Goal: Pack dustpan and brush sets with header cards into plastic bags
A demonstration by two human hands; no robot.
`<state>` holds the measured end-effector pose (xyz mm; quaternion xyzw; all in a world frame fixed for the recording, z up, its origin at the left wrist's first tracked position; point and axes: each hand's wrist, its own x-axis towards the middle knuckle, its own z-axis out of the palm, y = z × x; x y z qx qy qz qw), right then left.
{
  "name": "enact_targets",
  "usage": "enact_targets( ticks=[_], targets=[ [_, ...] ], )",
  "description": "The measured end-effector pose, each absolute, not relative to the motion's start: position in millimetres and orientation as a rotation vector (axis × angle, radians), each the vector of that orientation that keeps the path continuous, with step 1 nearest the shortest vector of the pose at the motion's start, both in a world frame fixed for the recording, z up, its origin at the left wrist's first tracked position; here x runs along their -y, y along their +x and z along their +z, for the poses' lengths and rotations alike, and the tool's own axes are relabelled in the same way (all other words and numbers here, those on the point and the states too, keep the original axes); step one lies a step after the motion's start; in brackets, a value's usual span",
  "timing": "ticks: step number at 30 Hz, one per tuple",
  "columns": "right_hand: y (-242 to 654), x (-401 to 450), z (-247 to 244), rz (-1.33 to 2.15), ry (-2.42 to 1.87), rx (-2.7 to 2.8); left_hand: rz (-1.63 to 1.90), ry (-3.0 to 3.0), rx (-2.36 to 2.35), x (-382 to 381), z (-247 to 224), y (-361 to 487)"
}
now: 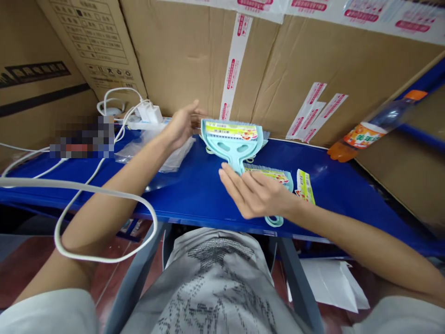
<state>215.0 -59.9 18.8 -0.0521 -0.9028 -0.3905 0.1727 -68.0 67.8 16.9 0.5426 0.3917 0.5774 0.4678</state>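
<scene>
My right hand (257, 192) grips the handle of a light blue brush (233, 148), raised above the blue table with its bristles pointing away from me. A yellow-green label (231, 130) lies across the head of this brush. My left hand (182, 125) is beside the brush's left edge, fingers apart, holding nothing I can see. Partly behind my right hand, another light blue brush (288, 180) with a similar label lies on the table. To its right is a loose yellow-green label (305, 186). Part of another item shows behind the raised brush.
Clear plastic bags (177, 155) lie behind my left forearm. White cables and a charger (149, 112) are at the left. An orange-capped bottle (373, 130) leans at the right. Large cardboard boxes (194, 55) stand behind the blue table (194, 199).
</scene>
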Motion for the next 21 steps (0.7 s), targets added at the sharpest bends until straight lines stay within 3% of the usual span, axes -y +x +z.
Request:
enact_targets(
  ticks=[3,5,11,21],
  targets=[
    [215,30,19,-0.719,-0.427,2.659,1.316,1.275,-0.788,-59,8,-40],
    [214,12,16,-0.640,-0.513,2.654,1.214,1.222,-0.677,-48,6,-24],
    [208,-6,6,-0.877,-0.437,2.635,1.110,1.044,-0.559,-30,-2,-2],
    [202,6,8,-0.938,-0.388,2.616,1.226,0.929,-0.591,-26,-6,8]
  ],
)
